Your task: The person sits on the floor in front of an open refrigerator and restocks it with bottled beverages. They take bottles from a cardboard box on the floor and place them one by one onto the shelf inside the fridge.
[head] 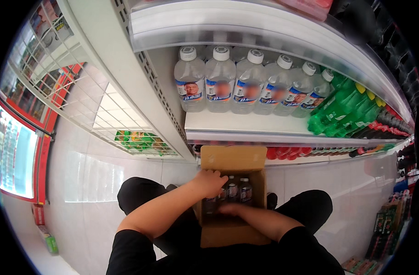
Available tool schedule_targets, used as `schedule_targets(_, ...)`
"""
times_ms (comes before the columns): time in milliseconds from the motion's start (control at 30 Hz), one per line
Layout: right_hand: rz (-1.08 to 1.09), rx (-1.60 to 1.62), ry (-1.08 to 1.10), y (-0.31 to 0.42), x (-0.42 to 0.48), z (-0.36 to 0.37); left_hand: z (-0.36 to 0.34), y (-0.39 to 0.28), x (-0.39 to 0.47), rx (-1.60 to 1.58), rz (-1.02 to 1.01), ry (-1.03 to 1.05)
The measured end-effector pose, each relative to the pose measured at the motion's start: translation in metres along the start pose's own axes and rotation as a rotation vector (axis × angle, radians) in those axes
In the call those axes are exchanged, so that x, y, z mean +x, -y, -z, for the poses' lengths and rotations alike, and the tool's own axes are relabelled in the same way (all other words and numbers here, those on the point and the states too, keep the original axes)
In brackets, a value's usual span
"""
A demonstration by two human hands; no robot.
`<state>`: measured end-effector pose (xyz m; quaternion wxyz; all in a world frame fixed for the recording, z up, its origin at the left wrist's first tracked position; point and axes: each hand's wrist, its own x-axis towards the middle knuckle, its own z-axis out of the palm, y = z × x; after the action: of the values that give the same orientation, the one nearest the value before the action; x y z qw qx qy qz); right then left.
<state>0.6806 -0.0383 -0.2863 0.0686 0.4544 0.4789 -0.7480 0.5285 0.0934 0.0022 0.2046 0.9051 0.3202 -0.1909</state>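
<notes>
An upright cardboard box [232, 157] stands on the floor between my knees, its flaps folded out. Several clear plastic bottles [232, 189] with white caps and printed labels stand inside it. My left hand [212, 182] is at the box's left side, fingers curled over the bottles there; whether it grips one is hidden. Low inside the box, my right hand [229, 208] is blurred beside the bottles, and its fingers do not show clearly. On the shelf in front, matching clear bottles [220, 82] stand in a row with labels facing out.
The white shelf board [247, 123] also carries green soda bottles [343, 106] at right. Red-capped or red bottles [288, 152] fill the lower shelf behind the box. A white wire rack [92, 113] stands left, with red-framed drink coolers [20, 154] beyond.
</notes>
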Motion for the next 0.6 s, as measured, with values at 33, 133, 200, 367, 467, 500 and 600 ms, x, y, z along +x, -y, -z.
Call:
schedule_targets(33, 0.073, -0.179, -0.008, -0.029, 0.016, 0.003, 0.002, -0.002, 0.003, 0.0, -0.014, -0.004)
schedule_targets(133, 0.11, -0.606, 0.133, -0.013, 0.026, -0.002, -0.005, 0.002, 0.004, 0.007, 0.0, 0.018)
schedule_targets(200, 0.089, -0.673, 0.155, -0.017, 0.028, -0.004, -0.005, 0.002, 0.005, 0.011, -0.003, 0.027)
schedule_targets(367, -0.063, -0.593, 0.144, 0.019, 0.001, -0.007, -0.012, 0.006, 0.003, 0.013, 0.023, 0.06)
schedule_targets(467, -0.035, -0.686, 0.225, 0.016, -0.001, 0.002, 0.0, -0.001, 0.007, 0.013, -0.002, 0.064)
schedule_targets(500, -0.017, -0.677, 0.294, 0.039, -0.012, 0.006, 0.002, -0.001, 0.006, 0.013, 0.006, 0.076)
schedule_targets(600, 0.055, -0.745, 0.171, 0.105, -0.07, 0.016, 0.0, 0.002, 0.003, 0.009, -0.029, -0.001)
